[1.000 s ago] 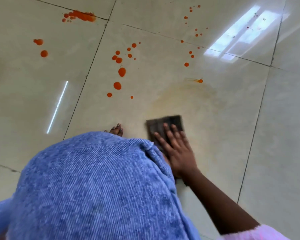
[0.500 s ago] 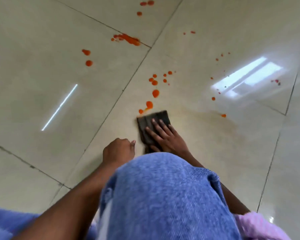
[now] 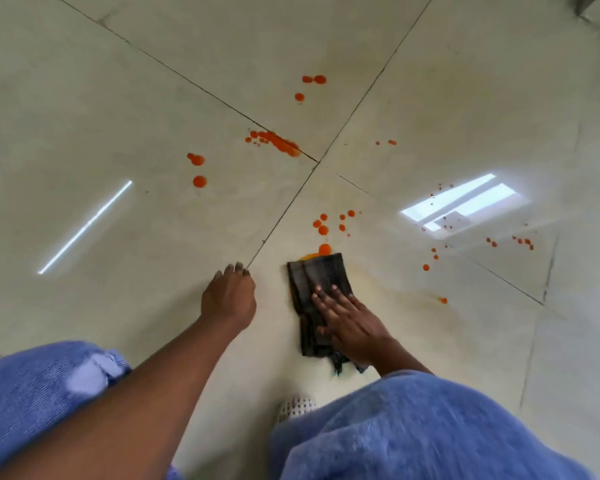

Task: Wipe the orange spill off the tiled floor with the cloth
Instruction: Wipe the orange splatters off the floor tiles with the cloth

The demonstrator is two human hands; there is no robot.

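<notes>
A dark folded cloth (image 3: 314,277) lies flat on the pale tiled floor (image 3: 118,116). My right hand (image 3: 349,322) presses on its near half with fingers spread. The cloth's far edge touches an orange drop (image 3: 324,249) and a smeared bit of orange. More orange drops (image 3: 329,223) lie just beyond it, and an orange streak (image 3: 278,142) sits on the grout line farther off. Small orange spots (image 3: 522,241) scatter to the right. My left hand (image 3: 229,296) rests on the floor left of the cloth, fingertips down, holding nothing.
My knees in blue denim (image 3: 413,431) fill the bottom of the view, with a white patterned shoe (image 3: 295,407) between them. A faint yellowish smear (image 3: 406,292) marks the tile right of the cloth. Bright window reflections (image 3: 461,206) lie on the floor.
My right hand has pushed the cloth forward into the nearest orange drops, smearing one. My left hand came out from behind my knee and rests on the floor. The view has shifted.
</notes>
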